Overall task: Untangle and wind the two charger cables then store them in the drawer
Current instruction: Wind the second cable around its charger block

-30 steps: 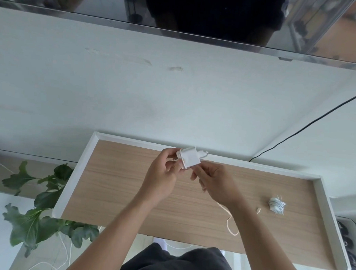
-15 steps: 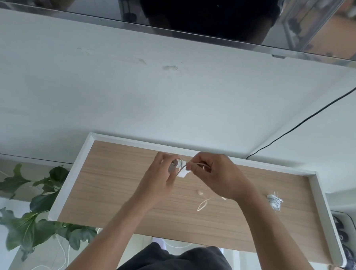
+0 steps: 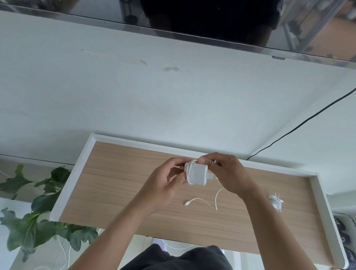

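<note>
Thin white charger cable [image 3: 216,195] is partly looped around a white square plug block [image 3: 197,175], which both hands hold just above the back middle of the open drawer with a wood-grain floor and white rim [image 3: 73,183]. The left hand [image 3: 166,183] grips the block from its left side, fingers [image 3: 178,177] curled around its edge. The right hand [image 3: 227,174] meets it from the other side, fingers [image 3: 207,162] bent and pinching at the block's upper right corner where the cable passes (whether they grip the cable alone or the block too, I cannot tell).

From under the right hand the loose tail of the cable drops to the drawer floor and curves back towards the drawer's middle. It ends in a small connector [image 3: 187,204] that lies flat on the wood, in front of the block.

A second white cable, wound into a tight bundle [image 3: 275,202], lies on the drawer floor near the drawer's right wall, well apart from the hands.

Behind the drawer spreads a white counter [image 3: 174,103]. A thin black cord [image 3: 297,130] crosses it diagonally down to the drawer's back right corner. Left of the drawer, lower down, stands a green leafy plant [image 3: 34,214]. Beyond the drawer's right wall sit some dark shoes [image 3: 342,232].
</note>
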### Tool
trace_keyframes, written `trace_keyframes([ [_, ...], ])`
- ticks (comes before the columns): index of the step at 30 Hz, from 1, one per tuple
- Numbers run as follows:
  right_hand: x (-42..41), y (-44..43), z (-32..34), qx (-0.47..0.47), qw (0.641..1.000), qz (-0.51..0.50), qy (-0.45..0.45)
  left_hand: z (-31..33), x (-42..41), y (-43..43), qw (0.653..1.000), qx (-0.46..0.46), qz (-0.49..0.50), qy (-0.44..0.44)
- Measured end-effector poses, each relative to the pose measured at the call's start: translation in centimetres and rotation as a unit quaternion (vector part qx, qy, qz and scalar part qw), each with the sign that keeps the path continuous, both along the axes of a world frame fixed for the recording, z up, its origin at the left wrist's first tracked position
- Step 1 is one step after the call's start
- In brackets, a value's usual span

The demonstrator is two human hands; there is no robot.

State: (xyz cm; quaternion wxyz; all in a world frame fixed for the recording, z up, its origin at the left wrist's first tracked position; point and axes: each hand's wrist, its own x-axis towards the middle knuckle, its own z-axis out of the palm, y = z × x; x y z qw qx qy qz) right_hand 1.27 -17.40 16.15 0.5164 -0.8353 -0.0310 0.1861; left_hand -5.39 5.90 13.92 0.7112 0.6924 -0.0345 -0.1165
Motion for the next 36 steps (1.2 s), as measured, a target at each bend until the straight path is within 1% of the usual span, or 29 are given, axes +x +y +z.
trace_keyframes([
  [2,-0.1,0.1,-0.6,0.016,1.0,-0.018,-0.002,-0.2,0.1,-0.2,0.999,-0.043,0.014,0.031],
  [5,-0.2,0.0,-1.6,0.008,1.0,-0.021,-0.007,-0.2,0.1,-0.5,0.993,-0.103,0.026,0.057],
  [9,-0.5,0.2,-1.9,-0.064,0.998,0.007,-0.007,-0.2,0.6,-1.2,0.981,-0.162,0.066,0.085],
  [12,-1.7,1.0,-1.8,-0.086,0.996,0.022,0.006,-0.4,1.0,-1.7,0.97,-0.183,0.109,0.114],
  [16,-3.0,1.8,-2.5,-0.107,0.994,0.037,-0.002,-1.4,1.0,-2.2,0.972,-0.147,0.139,0.123],
  [18,-3.3,1.9,-2.6,-0.116,0.992,0.04,0.003,-1.6,0.8,-2.5,0.969,-0.144,0.157,0.124],
  [22,-4.0,2.1,-2.2,-0.09,0.991,0.101,0.0,-1.8,0.7,-2.6,0.96,-0.13,0.213,0.129],
  [24,-4.1,2.1,-1.5,-0.099,0.99,0.103,-0.013,-2.1,0.8,-2.4,0.961,-0.114,0.219,0.124],
  [29,-4.1,1.8,1.4,-0.111,0.986,0.122,-0.029,-2.1,0.8,-1.4,0.976,0.0,0.207,0.071],
  [32,-3.5,1.5,3.0,-0.11,0.986,0.115,-0.045,-1.7,0.5,-1.2,0.981,0.107,0.158,0.018],
  [34,-2.8,1.0,3.8,-0.107,0.989,0.084,-0.057,-1.6,0.0,-1.3,0.983,0.136,0.125,-0.001],
  [36,-2.0,0.3,4.5,-0.11,0.989,0.071,-0.068,-1.2,-0.5,-1.3,0.988,0.129,0.09,0.006],
])
